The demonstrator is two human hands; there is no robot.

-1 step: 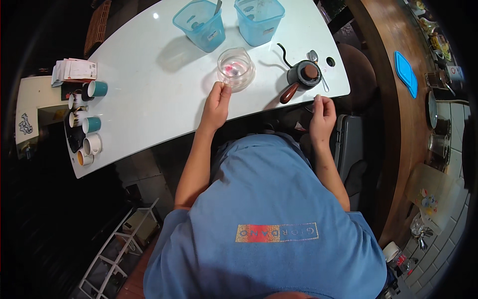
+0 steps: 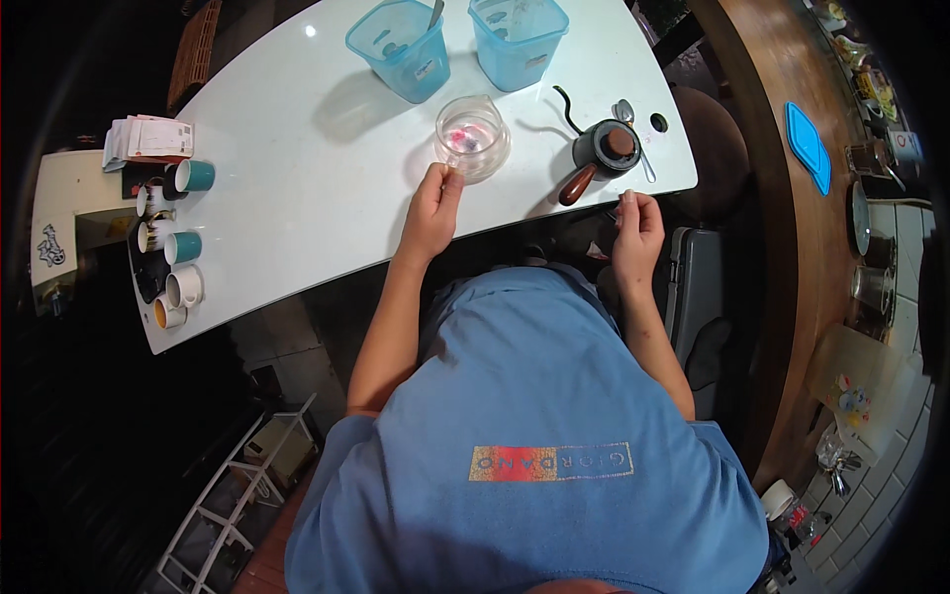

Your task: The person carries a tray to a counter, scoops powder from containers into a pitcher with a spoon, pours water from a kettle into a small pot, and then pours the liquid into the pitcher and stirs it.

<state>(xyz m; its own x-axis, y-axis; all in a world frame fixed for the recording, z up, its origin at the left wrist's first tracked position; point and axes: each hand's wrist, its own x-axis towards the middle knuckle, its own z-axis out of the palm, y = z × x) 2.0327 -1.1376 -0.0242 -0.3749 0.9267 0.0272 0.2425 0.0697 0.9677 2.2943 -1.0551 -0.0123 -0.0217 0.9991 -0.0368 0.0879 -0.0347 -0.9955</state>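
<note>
A clear glass bowl [image 2: 472, 139] with something pink and pale inside stands on the white table [image 2: 297, 198]. My left hand [image 2: 430, 213] reaches up from the near edge, its fingertips on the bowl's near rim. To the bowl's right sits a black gooseneck kettle [image 2: 604, 150] with a brown handle, and a metal spoon [image 2: 627, 114] lies behind it. My right hand [image 2: 638, 228] is at the table's front edge just below the kettle handle, fingers pinched together; whether anything small is between them is too fine to see.
Two blue plastic tubs [image 2: 401, 49] [image 2: 520, 38] stand at the table's far side, one with a utensil in it. Several small cups [image 2: 183, 238] and a paper stack [image 2: 148, 139] crowd the left end. A wooden counter [image 2: 782, 247] with a blue lid [image 2: 808, 147] runs along the right.
</note>
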